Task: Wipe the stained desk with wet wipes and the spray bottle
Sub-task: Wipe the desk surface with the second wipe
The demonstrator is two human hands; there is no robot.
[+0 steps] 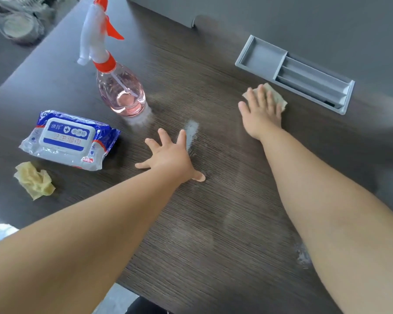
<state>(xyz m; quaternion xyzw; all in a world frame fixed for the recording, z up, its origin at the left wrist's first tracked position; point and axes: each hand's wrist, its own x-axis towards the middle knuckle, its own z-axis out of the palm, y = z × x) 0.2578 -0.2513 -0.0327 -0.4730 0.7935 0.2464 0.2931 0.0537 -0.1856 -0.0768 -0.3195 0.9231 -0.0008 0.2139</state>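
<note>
Wiping is underway: the right hand [262, 109] is pressing a wet wipe [276, 96] flat under straight fingers, just beside the grey cable tray [261, 56]. The left hand [168, 155] is resting splayed and empty on the worktop [213, 200]. A white streak [191, 130] beside it is likely needing the next pass.

bare desk [225, 200] between forearms; spray bottle [119, 87], wipes pack [68, 141] crowd left; cable tray [295, 73] blocks far right.
</note>
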